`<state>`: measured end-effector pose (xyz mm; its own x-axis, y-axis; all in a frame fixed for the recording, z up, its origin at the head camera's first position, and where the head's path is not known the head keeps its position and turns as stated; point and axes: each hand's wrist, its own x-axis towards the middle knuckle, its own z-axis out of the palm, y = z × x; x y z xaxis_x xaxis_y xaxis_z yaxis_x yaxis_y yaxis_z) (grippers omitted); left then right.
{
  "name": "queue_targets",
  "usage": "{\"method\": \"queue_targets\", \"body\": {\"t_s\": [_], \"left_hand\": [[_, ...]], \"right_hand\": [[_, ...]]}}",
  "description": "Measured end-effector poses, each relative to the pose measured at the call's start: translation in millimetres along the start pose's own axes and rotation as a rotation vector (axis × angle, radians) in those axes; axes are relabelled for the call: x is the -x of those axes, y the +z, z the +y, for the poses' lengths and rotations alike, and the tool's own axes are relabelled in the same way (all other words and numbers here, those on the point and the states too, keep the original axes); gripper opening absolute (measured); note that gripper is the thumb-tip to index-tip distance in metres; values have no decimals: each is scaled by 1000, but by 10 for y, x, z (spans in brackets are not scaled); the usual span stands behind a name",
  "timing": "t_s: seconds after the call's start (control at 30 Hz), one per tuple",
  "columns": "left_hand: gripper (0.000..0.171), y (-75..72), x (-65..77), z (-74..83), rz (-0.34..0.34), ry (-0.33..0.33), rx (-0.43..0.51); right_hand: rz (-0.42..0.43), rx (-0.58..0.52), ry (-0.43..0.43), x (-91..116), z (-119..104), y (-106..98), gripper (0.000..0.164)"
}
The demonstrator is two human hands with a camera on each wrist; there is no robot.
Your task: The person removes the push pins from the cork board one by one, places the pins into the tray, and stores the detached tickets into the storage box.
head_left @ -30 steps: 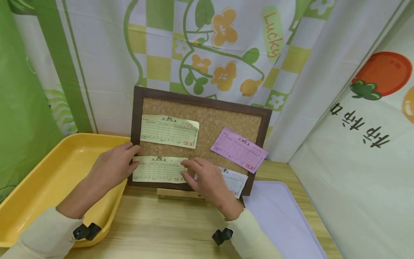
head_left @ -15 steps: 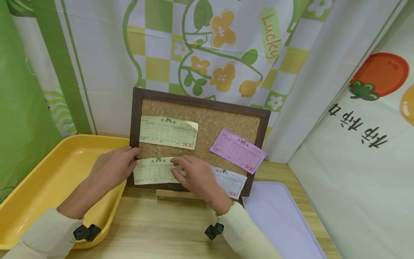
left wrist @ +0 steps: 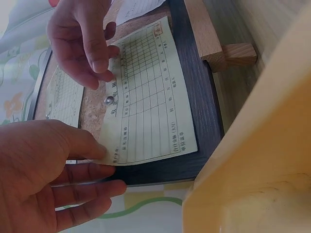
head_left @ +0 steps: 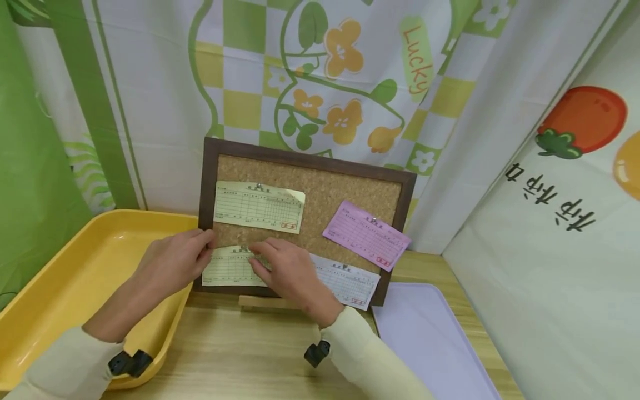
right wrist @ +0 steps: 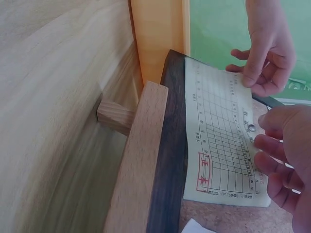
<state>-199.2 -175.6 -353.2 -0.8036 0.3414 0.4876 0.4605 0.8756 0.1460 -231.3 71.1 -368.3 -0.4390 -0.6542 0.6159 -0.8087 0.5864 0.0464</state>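
Note:
A dark-framed cork board [head_left: 325, 186] leans on a wooden stand, bearing pinned receipt slips. My left hand [head_left: 172, 258] holds the board's left edge; in the left wrist view its thumb [left wrist: 92, 148] rests on the corner of the lower pale-yellow receipt slip [left wrist: 150, 102], fingers stretched past the frame edge. Over that slip's right part is my right hand [head_left: 290, 272], fingers loosely bent with nothing between them. In the right wrist view its thumb tip is close beside the silver pushpin [right wrist: 251, 127] at the slip's top edge.
Above is another pale-yellow slip [head_left: 257, 208]; a pink slip [head_left: 367, 233] and a white slip [head_left: 347, 280] are pinned at right. A yellow tray [head_left: 100, 278] stands left, a lilac tray [head_left: 425, 328] right. A printed curtain [head_left: 150, 111] hangs behind.
My right hand has moved left along the lower yellow slip, from its right end toward the pushpin, uncovering more of the white slip. The left hand stays at the board's edge.

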Motion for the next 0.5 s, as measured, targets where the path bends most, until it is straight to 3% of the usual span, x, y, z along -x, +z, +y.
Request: {"method": "queue_targets", "body": {"t_s": [0.5], "left_hand": [[8,-18,37,-22,-94,27,66]], "right_hand": [[45,1,25,-71,3,141,17]]}}
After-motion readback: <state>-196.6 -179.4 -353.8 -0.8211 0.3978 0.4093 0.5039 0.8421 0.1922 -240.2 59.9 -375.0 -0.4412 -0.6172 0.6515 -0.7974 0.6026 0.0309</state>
